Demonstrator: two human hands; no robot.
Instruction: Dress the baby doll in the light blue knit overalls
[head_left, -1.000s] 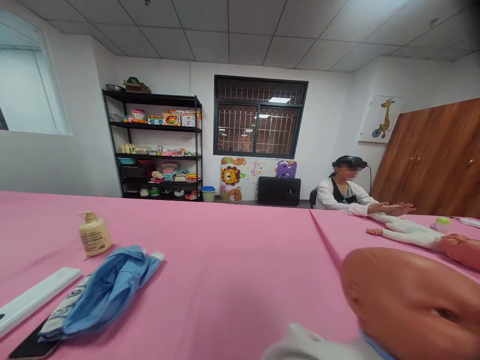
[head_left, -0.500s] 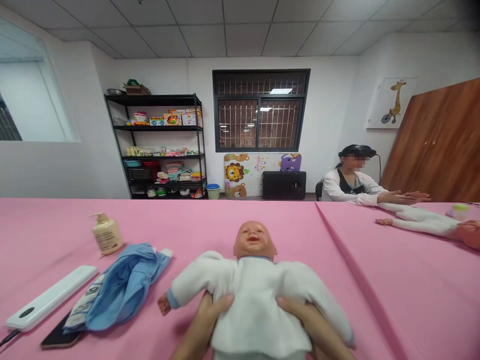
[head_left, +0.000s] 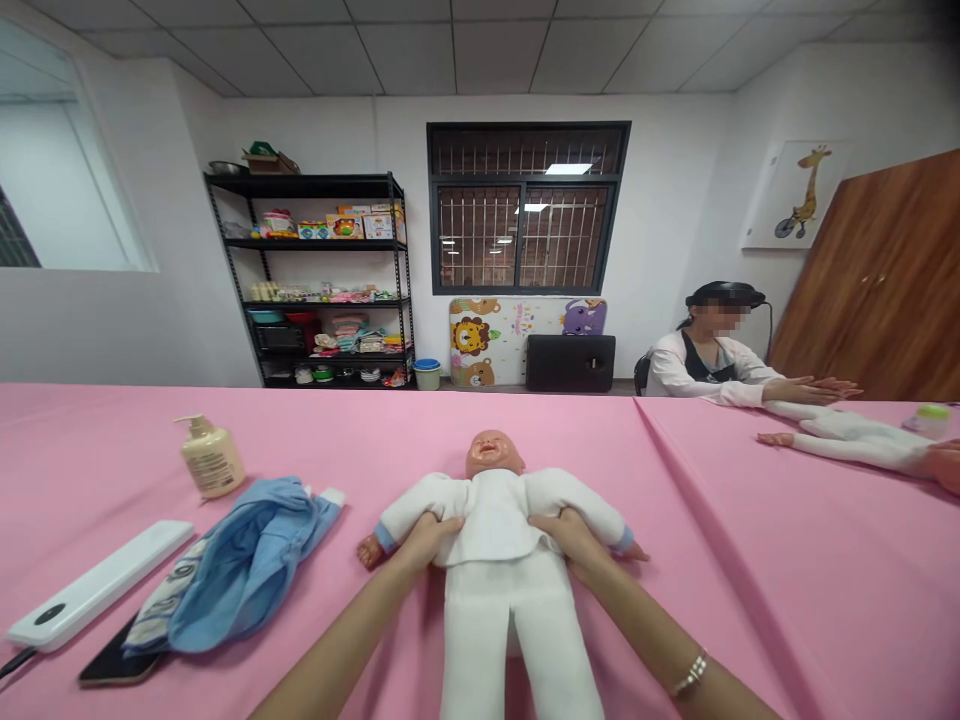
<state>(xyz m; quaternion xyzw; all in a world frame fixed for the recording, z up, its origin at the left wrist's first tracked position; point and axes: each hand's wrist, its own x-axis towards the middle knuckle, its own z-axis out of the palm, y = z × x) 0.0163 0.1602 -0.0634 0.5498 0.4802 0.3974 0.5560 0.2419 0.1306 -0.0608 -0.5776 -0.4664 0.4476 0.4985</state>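
A baby doll [head_left: 495, 515] in a white top and white trousers lies on its back on the pink-covered table [head_left: 337, 640], head away from me. My left hand [head_left: 429, 538] grips its torso under the arm on the left, thumb pressed on the front of the top. On the other side my right hand [head_left: 567, 532] clasps the torso in the same way. The fingers behind the body are hidden. Both doll arms are spread outward, with blue cuffs at the wrists. A bracelet [head_left: 690, 674] circles my right wrist.
To the left are a pump bottle [head_left: 212, 458], a crumpled blue garment [head_left: 247, 575], a phone [head_left: 112, 660] and a white corded device [head_left: 105, 585]. At the right a co-worker [head_left: 712, 350] sits by another doll [head_left: 862, 440]. Shelves [head_left: 322, 240] stand behind.
The doll has moved away from me and down onto the table, both my hands still around its torso. Its legs and my forearms now show. The view has shifted slightly.
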